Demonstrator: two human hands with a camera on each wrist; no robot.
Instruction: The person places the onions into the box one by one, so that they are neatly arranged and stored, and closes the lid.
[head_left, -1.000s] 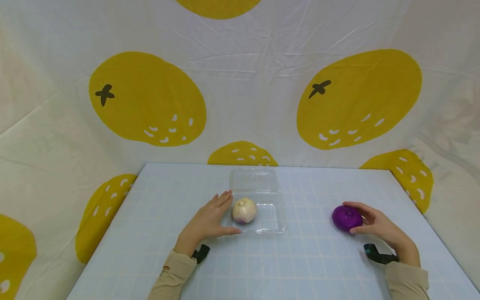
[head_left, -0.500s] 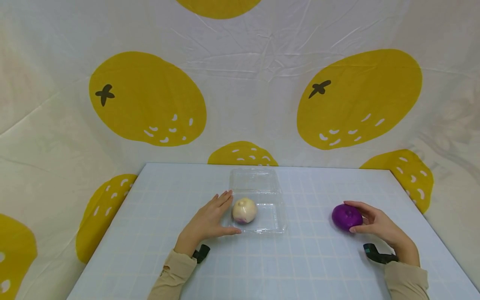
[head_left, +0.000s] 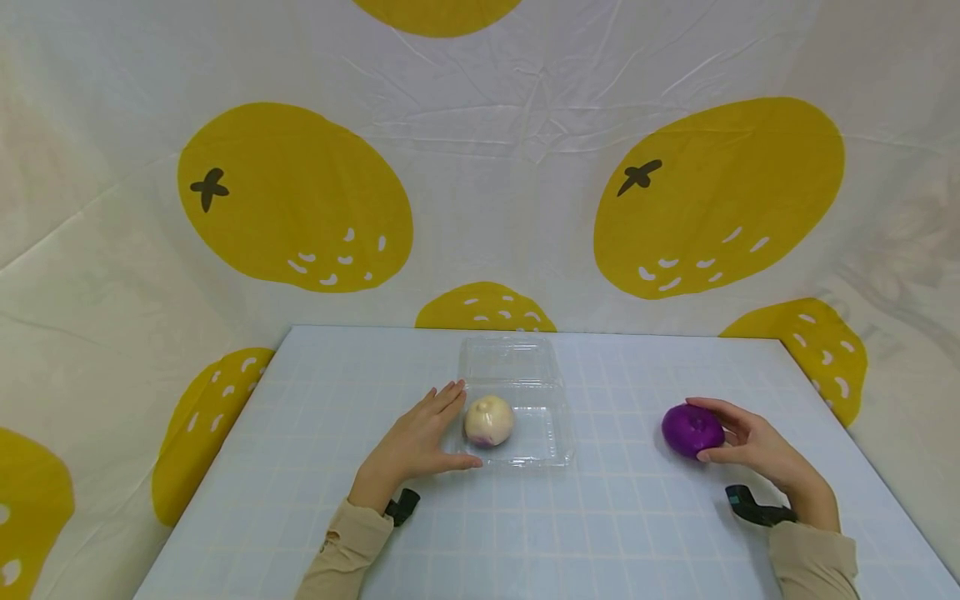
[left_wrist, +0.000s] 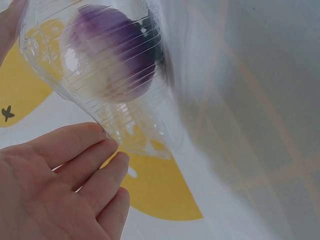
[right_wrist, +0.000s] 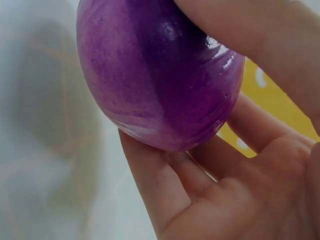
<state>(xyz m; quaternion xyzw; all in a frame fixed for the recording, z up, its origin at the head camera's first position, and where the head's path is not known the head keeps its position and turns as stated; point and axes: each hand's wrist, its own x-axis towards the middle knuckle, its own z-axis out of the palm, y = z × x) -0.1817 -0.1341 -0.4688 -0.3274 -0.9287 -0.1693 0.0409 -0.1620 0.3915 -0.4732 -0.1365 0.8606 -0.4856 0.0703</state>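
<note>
Behind the container rises a pale hanging cloth (head_left: 510,208) printed with large yellow fruit shapes (head_left: 300,200). Beneath it spreads a light, grid-patterned bench (head_left: 600,533), reaching well past the container on both sides and in front of it. The clear plastic container (head_left: 534,433) sits opened out, its lid (head_left: 510,362) laid back on the far side and not folded over.

Of the hands, the left hand (head_left: 416,442) lies along the container's left side, fingers extended and grasping nothing, fingertips touching its edge and the thumb by its near corner. The right hand (head_left: 757,446), well apart to the right of the container, grips a purple round vegetable (head_left: 692,431) between thumb and fingers; whether its underside touches the bench I cannot tell.

The smaller pale round vegetable (head_left: 489,422), tinged purple, rests inside the container, toward the left. Smallest are the dark wrist devices, one (head_left: 403,507) near the container's near left corner, the other (head_left: 757,508) well off to its right.

Judging by how things lie, the work looks about half done: one vegetable is in, the purple one is grasped but outside the container, and the lid is unclosed.
</note>
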